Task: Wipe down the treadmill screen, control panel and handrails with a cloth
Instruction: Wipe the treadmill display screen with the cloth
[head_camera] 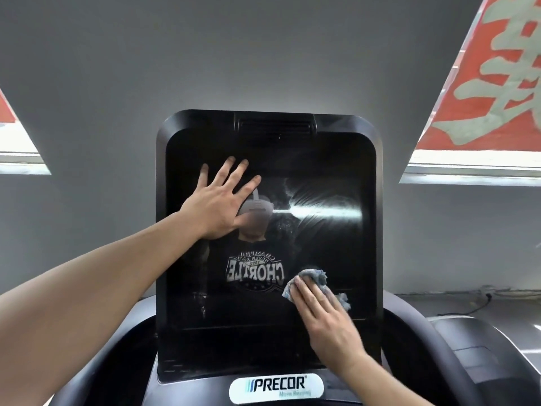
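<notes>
The treadmill's black glossy screen (322, 159) fills the middle of the head view, set in a dark rounded frame. My left hand (219, 200) lies flat on the screen's upper left, fingers spread, holding nothing. My right hand (325, 315) presses a grey-blue cloth (316, 278) against the lower right part of the screen; the cloth sticks out beyond my fingertips. The glass reflects a person in a dark printed shirt and a bright streak of light. Wipe smears show on the right half. Below the screen sits a white Precor badge (276, 388).
Dark curved handrails (409, 341) flank the console on both sides. A second machine's grey shroud (480, 347) stands at the lower right. A grey wall rises behind, with a red banner (491, 83) at the upper right and a cable (474, 309) along the floor.
</notes>
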Demonstrator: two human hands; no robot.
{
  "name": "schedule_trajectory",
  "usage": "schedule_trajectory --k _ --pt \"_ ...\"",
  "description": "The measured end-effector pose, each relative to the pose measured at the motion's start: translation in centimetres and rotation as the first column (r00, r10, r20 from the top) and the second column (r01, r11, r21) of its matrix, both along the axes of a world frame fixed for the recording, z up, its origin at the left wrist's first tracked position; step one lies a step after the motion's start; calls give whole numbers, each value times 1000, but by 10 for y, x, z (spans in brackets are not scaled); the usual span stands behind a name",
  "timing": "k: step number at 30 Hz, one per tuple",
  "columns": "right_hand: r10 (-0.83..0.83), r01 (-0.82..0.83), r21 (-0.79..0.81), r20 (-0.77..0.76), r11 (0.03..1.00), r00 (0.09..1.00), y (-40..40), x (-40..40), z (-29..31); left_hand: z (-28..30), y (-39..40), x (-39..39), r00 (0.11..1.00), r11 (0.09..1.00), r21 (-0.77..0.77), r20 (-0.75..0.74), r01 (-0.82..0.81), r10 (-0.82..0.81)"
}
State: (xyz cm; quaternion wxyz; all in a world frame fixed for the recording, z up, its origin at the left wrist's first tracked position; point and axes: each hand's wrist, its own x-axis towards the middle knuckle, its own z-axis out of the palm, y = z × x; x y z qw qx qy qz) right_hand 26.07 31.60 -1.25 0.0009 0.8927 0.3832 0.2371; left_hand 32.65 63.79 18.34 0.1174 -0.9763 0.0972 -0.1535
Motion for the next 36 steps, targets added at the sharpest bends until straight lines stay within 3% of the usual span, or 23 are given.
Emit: schedule_trajectory --k 2,5,10,15,18,21,26,29,31,34,36 --pt "-58 59 -5 4 998 998 -25 14 11 0 -1 0 1000 1000 1 0 -1 1" --pt "-263 264 149 -28 953 965 -30 3 1 -1 -1 1 1000 1000 5 -8 -6 6" --pt "17 -18 -5 -76 1000 997 3 -29 -19 -1 -1 0 1000 1000 -1 -6 -6 6" --pt "-194 200 133 -62 971 979 -28 -20 -11 -1 -2 0 1000 1000 10 -13 -12 12" --pt "-54 54 48 -9 997 998 10 -33 -39 -1 -2 -1 1000 1000 13 -16 -16 16" --pt "81 -81 11 -46 997 996 13 -23 -24 0 -1 -1 1000 1000 8 -25 -12 12" --pt "-107 114 189 -42 975 993 20 -26 -21 0 -2 0 999 1000 -2 -22 -24 24" --pt "79 -81 59 29 995 996 43 -32 -43 -3 -3 0 1000 1000 -14 -10 -13 12" --pt "118 -119 14 20 993 993 36 -18 -27 -2 -1 -1 1000 1000 -14 -19 1 -1" --pt "-18 18 130 -3 991 1000 22 -11 -13 3 -2 -4 1000 1000 -30 -23 -6 5" --pt "-77 88 197 -61 977 995 28 -22 -24 0 -11 -11 997 996 -84 78 2 5"
